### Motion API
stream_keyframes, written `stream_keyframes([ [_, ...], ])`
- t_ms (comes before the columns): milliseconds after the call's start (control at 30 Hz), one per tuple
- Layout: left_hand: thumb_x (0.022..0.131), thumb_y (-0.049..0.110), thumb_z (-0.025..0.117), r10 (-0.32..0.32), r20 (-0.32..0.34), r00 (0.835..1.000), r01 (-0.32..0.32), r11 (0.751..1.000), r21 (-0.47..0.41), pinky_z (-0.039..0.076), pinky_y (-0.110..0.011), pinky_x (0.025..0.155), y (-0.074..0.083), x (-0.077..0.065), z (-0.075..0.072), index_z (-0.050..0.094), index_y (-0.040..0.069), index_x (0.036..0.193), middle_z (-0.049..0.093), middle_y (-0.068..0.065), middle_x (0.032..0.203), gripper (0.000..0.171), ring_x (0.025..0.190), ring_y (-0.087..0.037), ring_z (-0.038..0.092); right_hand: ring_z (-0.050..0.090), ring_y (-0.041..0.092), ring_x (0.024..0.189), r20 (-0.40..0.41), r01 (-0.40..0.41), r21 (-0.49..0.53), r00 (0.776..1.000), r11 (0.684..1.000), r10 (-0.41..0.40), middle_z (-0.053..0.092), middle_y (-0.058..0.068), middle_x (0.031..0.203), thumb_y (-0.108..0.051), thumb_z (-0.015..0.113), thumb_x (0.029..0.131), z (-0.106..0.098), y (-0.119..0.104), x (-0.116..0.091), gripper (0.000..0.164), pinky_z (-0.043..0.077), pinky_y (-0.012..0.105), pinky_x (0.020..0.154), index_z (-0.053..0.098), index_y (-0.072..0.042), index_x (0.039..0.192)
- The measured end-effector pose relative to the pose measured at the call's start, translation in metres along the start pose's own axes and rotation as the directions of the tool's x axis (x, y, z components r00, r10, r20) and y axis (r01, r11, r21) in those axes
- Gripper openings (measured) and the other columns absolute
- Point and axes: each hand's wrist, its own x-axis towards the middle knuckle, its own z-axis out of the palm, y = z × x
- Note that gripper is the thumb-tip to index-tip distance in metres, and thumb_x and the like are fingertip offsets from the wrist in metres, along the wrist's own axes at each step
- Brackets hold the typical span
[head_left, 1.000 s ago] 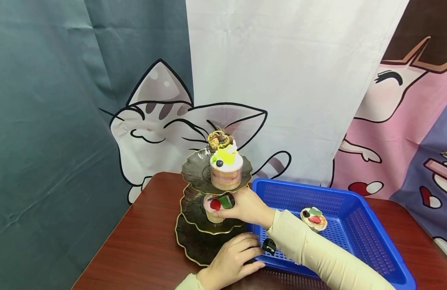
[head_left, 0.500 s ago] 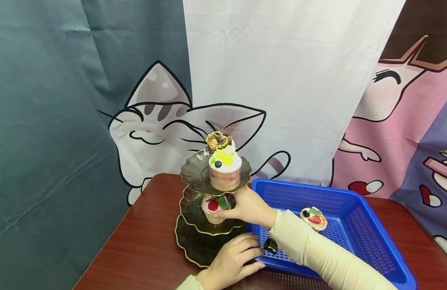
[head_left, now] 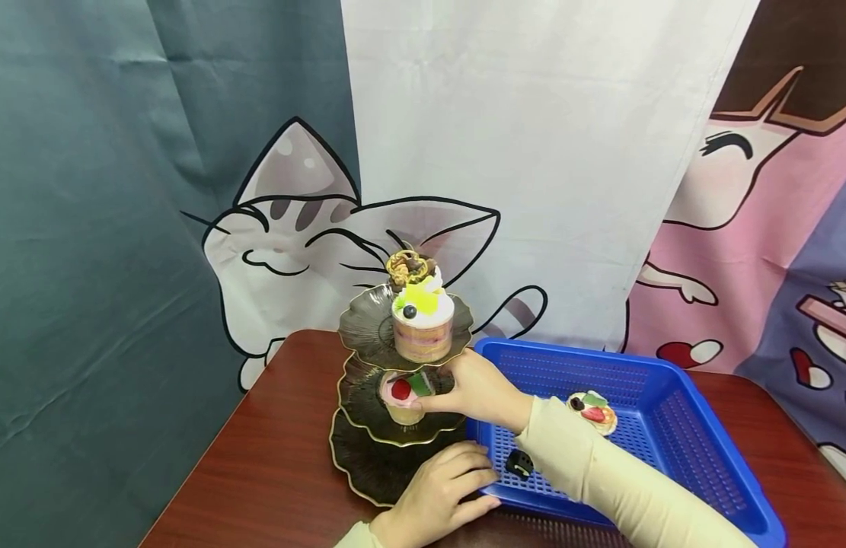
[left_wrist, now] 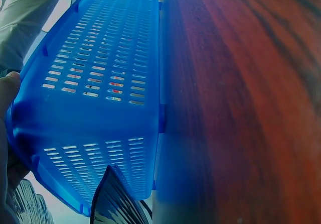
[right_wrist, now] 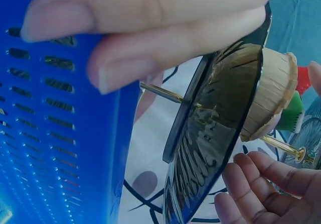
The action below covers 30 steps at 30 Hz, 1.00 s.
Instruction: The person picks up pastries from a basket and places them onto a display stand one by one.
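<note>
A cupcake with a red berry and a green piece on top (head_left: 400,402) stands on the middle plate of a dark, gold-rimmed tiered stand (head_left: 354,466). Beside the cupcake is my right hand (head_left: 480,392), its thumb close to the cake's side; whether they touch I cannot tell. The right wrist view shows my right fingers (right_wrist: 251,184) loosely bent below the cupcake liner (right_wrist: 273,96), holding nothing. My left hand (head_left: 439,491) rests at the near left corner of the blue basket (head_left: 727,457), fingers extended against its rim.
A layered cream cake (head_left: 423,335) and a chocolate-topped one (head_left: 407,266) stand on the top plate. Inside the basket lie a fruit tart (head_left: 592,413) and a small black object (head_left: 519,463). A printed curtain (head_left: 560,152) hangs behind the wooden table (head_left: 258,457).
My right thumb has drawn slightly rightward off the cupcake, which stays on the middle plate. The whole head view has shifted a little. My left hand keeps its place on the basket.
</note>
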Motion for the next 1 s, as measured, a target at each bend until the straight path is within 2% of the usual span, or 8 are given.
stream_keyframes([
  [133, 0.087, 0.029, 0.07, 0.005, -0.001, 1.0, -0.005, 1.0, 0.005, 0.047, -0.027, 0.105, 0.0, 0.0, 0.0, 0.071, 0.015, 0.095, 0.068, 0.003, 0.099, 0.017, 0.105, -0.011, 0.062, 0.036, 0.001, 0.052, 0.012, -0.001, 0.022, 1.0, 1.0, 0.001, 0.043, -0.01, 0.055, -0.05, 0.077, 0.073, -0.002, 0.001, 0.0, 0.04, 0.031, 0.016, 0.046, 0.067, -0.012, 0.075],
  [333, 0.086, 0.029, 0.071, 0.003, -0.004, 1.0, -0.003, 1.0, -0.001, 0.047, -0.027, 0.105, 0.0, 0.0, 0.0, 0.071, 0.015, 0.095, 0.069, 0.002, 0.098, 0.017, 0.104, -0.011, 0.062, 0.039, 0.001, 0.054, 0.022, -0.031, 0.062, 0.999, 0.998, 0.03, 0.05, -0.009, 0.06, -0.051, 0.078, 0.073, -0.005, 0.002, -0.002, 0.039, 0.034, 0.017, 0.049, 0.066, -0.015, 0.078],
  [433, 0.086, 0.029, 0.071, -0.005, 0.0, 1.0, 0.005, 1.0, -0.001, 0.047, -0.026, 0.105, 0.001, 0.001, -0.001, 0.071, 0.015, 0.095, 0.068, 0.003, 0.098, 0.017, 0.105, -0.011, 0.062, 0.042, 0.004, 0.058, 0.017, -0.056, 0.088, 0.998, 0.995, 0.055, 0.054, -0.004, 0.064, -0.051, 0.078, 0.072, -0.007, 0.003, -0.004, 0.042, 0.036, 0.017, 0.051, 0.066, -0.014, 0.089],
  [567, 0.085, 0.029, 0.072, -0.008, 0.001, 1.0, 0.008, 1.0, 0.002, 0.047, -0.025, 0.105, 0.001, 0.001, -0.001, 0.071, 0.015, 0.096, 0.068, 0.003, 0.099, 0.018, 0.106, -0.011, 0.062, 0.055, 0.011, 0.071, 0.021, -0.097, 0.132, 0.995, 0.986, 0.095, 0.065, 0.002, 0.08, -0.048, 0.08, 0.072, -0.01, 0.004, -0.008, 0.055, 0.043, 0.019, 0.059, 0.061, -0.013, 0.111],
  [600, 0.085, 0.029, 0.072, -0.006, 0.001, 1.0, 0.006, 1.0, 0.004, 0.047, -0.026, 0.105, 0.001, 0.001, -0.001, 0.071, 0.015, 0.096, 0.068, 0.003, 0.099, 0.018, 0.106, -0.011, 0.062, 0.058, 0.013, 0.074, 0.021, -0.108, 0.14, 0.994, 0.984, 0.106, 0.066, 0.003, 0.085, -0.048, 0.08, 0.072, -0.011, 0.004, -0.009, 0.057, 0.045, 0.019, 0.061, 0.06, -0.012, 0.112],
  [767, 0.085, 0.03, 0.072, 0.0, -0.001, 1.0, 0.0, 1.0, 0.012, 0.047, -0.026, 0.105, 0.001, 0.001, 0.0, 0.071, 0.015, 0.096, 0.068, 0.003, 0.1, 0.019, 0.107, -0.012, 0.062, 0.062, 0.015, 0.083, 0.013, -0.133, 0.133, 0.991, 0.982, 0.133, 0.068, 0.005, 0.092, -0.049, 0.08, 0.072, -0.013, 0.006, -0.011, 0.055, 0.051, 0.022, 0.067, 0.06, -0.01, 0.106],
  [1000, 0.086, 0.03, 0.071, 0.001, -0.01, 1.0, -0.001, 1.0, 0.009, 0.047, -0.027, 0.106, 0.0, 0.001, 0.0, 0.071, 0.015, 0.097, 0.068, 0.002, 0.1, 0.019, 0.108, -0.013, 0.062, 0.063, 0.018, 0.086, -0.007, -0.104, 0.122, 0.994, 0.987, 0.106, 0.065, 0.002, 0.094, -0.046, 0.079, 0.075, -0.018, 0.01, -0.014, 0.046, 0.052, 0.024, 0.07, 0.062, -0.01, 0.099],
])
